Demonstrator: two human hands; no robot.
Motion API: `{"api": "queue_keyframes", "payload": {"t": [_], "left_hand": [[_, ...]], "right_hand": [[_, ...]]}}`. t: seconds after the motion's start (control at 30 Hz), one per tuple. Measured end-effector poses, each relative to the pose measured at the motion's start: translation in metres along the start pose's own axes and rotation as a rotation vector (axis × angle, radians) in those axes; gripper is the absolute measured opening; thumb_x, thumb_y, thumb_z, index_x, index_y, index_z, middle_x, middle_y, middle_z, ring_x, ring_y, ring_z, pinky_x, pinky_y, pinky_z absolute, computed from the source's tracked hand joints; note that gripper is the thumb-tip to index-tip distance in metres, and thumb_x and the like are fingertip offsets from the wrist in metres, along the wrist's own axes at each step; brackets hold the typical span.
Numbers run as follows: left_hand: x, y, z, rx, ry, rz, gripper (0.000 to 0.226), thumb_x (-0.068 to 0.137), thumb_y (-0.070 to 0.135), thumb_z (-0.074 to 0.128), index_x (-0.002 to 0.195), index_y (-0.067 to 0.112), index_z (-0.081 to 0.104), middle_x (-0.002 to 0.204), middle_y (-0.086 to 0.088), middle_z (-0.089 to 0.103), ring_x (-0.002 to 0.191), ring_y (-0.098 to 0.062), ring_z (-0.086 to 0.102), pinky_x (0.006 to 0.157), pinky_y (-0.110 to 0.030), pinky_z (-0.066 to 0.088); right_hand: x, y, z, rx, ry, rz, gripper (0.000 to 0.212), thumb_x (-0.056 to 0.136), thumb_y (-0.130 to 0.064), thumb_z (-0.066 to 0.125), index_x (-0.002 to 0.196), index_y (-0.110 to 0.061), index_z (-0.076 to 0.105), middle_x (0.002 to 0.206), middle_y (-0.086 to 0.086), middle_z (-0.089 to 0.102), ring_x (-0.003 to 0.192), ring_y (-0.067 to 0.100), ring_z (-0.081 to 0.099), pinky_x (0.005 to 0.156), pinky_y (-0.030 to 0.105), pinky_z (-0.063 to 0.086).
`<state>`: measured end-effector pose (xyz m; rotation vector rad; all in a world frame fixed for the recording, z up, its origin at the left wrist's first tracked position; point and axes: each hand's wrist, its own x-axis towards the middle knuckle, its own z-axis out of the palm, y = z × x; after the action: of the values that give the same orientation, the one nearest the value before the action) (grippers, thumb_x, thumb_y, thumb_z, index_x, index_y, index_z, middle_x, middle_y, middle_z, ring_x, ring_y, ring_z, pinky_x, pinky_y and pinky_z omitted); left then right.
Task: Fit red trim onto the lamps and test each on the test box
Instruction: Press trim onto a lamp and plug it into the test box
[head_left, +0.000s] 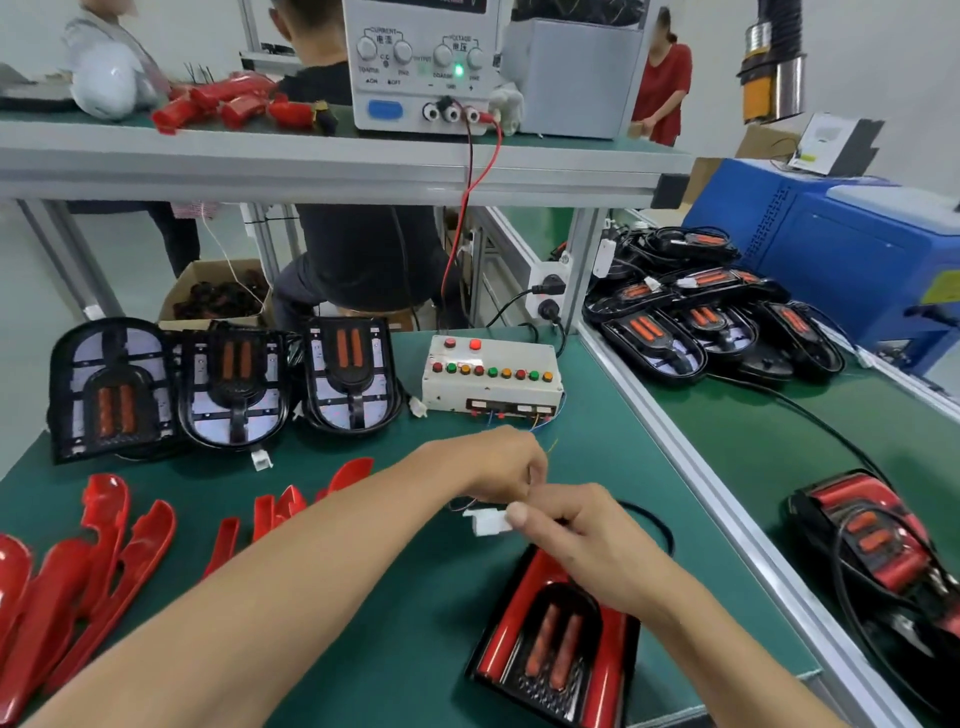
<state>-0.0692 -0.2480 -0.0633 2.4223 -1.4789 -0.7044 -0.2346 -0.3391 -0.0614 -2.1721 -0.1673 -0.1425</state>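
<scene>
Closest to the person, on the green bench mat (415, 623), lies a lamp (556, 644) already dressed in its red trim — glossy red down both long sides, a black arched centre with two orange bars, and a ribbed black grille at the near end. Its black cable (655, 519) loops away to the right behind the right hand (587, 540), whose thumb and curled fingers pinch a small white connector (488, 521) just above the lamp's far end. The left hand (498, 470) meets it from the other side, fingers bent in a tight pinch on the thin wires and the other white plug piece touching that connector; how the two halves sit together I cannot tell. Off to the left, loose red trim pieces (98, 561) lie spread on the mat. Beyond the hands stands the test box (491, 376) — cream, with a row of red, green and orange buttons — its coloured wires trailing toward the left hand. Three untrimmed lamps (228, 384) lean in a row left of it. On the neighbouring bench to the right rests another trimmed lamp (872, 540), with a pile of black lamps (696, 312) farther back. On the shelf above sits a power supply (421, 62), its green light on.
</scene>
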Motion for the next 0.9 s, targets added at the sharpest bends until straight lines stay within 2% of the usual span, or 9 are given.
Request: {"api": "queue_keyframes", "payload": {"t": [0.07, 0.17, 0.23, 0.33, 0.5, 0.57, 0.67, 0.8, 0.9], "left_hand": [[-0.006, -0.002, -0.004, -0.079, 0.065, 0.013, 0.006, 0.088, 0.025, 0.069, 0.093, 0.025, 0.073, 0.074, 0.02, 0.063, 0.071, 0.002, 0.059, 0.061, -0.022, 0.043], [-0.015, -0.009, -0.013, -0.14, 0.187, 0.022, 0.015, 0.093, 0.034, 0.068, 0.099, 0.022, 0.076, 0.08, 0.012, 0.068, 0.076, -0.007, 0.063, 0.065, -0.027, 0.049], [-0.022, -0.014, -0.016, -0.233, 0.274, 0.02, 0.019, 0.095, 0.038, 0.065, 0.092, 0.022, 0.075, 0.078, 0.002, 0.069, 0.067, -0.009, 0.058, 0.061, -0.026, 0.045], [-0.034, -0.019, -0.015, -0.384, 0.331, 0.033, 0.021, 0.099, 0.036, 0.063, 0.095, 0.018, 0.075, 0.081, -0.002, 0.073, 0.062, -0.008, 0.052, 0.06, -0.023, 0.042], [-0.05, -0.026, -0.011, -0.459, 0.357, 0.027, 0.016, 0.101, 0.035, 0.061, 0.095, 0.024, 0.072, 0.091, -0.008, 0.074, 0.069, -0.018, 0.055, 0.067, -0.038, 0.048], [-0.055, -0.027, -0.01, -0.437, 0.385, 0.026, 0.015, 0.1, 0.036, 0.061, 0.1, 0.026, 0.072, 0.092, -0.008, 0.074, 0.073, -0.022, 0.06, 0.076, -0.045, 0.053], [-0.06, -0.027, -0.009, -0.434, 0.451, 0.019, 0.014, 0.099, 0.032, 0.064, 0.106, 0.025, 0.074, 0.09, -0.008, 0.074, 0.071, -0.012, 0.057, 0.079, -0.044, 0.053], [-0.067, -0.022, -0.011, -0.291, 0.503, 0.043, 0.016, 0.099, 0.028, 0.064, 0.109, 0.022, 0.076, 0.086, -0.004, 0.073, 0.062, -0.002, 0.051, 0.068, -0.031, 0.047], [-0.07, -0.018, -0.014, -0.18, 0.512, 0.068, 0.017, 0.099, 0.025, 0.064, 0.11, 0.019, 0.075, 0.089, -0.001, 0.073, 0.081, -0.015, 0.061, 0.08, -0.037, 0.05]], "right_hand": [[0.003, 0.003, -0.008, 0.099, 0.099, 0.02, 0.041, 0.096, -0.054, 0.062, 0.06, -0.034, 0.056, 0.063, -0.009, 0.031, 0.06, 0.007, 0.028, 0.056, 0.023, 0.024], [0.009, 0.012, -0.02, 0.176, 0.274, 0.079, 0.023, 0.095, -0.037, 0.067, 0.075, -0.026, 0.072, 0.059, -0.015, 0.039, 0.058, 0.003, 0.032, 0.054, 0.017, 0.027], [0.014, 0.018, -0.023, 0.242, 0.376, 0.127, 0.015, 0.097, -0.023, 0.069, 0.083, -0.024, 0.075, 0.06, -0.014, 0.047, 0.059, 0.005, 0.038, 0.054, 0.015, 0.032], [0.02, 0.023, -0.023, 0.242, 0.464, 0.171, 0.013, 0.096, -0.019, 0.07, 0.085, -0.025, 0.074, 0.063, -0.013, 0.057, 0.061, 0.004, 0.047, 0.057, 0.012, 0.04], [0.024, 0.029, -0.018, -0.013, 0.499, 0.17, 0.007, 0.095, -0.028, 0.07, 0.09, -0.033, 0.07, 0.08, -0.022, 0.069, 0.072, -0.002, 0.06, 0.066, 0.01, 0.041], [0.025, 0.029, -0.016, -0.095, 0.474, 0.158, 0.009, 0.096, -0.032, 0.068, 0.088, -0.037, 0.068, 0.082, -0.024, 0.067, 0.074, -0.002, 0.059, 0.065, 0.01, 0.041], [0.028, 0.03, -0.015, -0.129, 0.441, 0.166, 0.013, 0.097, -0.036, 0.066, 0.084, -0.039, 0.066, 0.074, -0.025, 0.063, 0.066, 0.0, 0.053, 0.061, 0.014, 0.04], [0.032, 0.029, -0.015, -0.105, 0.406, 0.154, 0.013, 0.097, -0.036, 0.066, 0.084, -0.036, 0.069, 0.064, -0.02, 0.06, 0.057, 0.002, 0.047, 0.055, 0.015, 0.039], [0.033, 0.03, -0.018, -0.073, 0.393, 0.168, 0.013, 0.096, -0.036, 0.067, 0.084, -0.033, 0.071, 0.059, -0.017, 0.056, 0.053, 0.002, 0.043, 0.052, 0.016, 0.038]]}}
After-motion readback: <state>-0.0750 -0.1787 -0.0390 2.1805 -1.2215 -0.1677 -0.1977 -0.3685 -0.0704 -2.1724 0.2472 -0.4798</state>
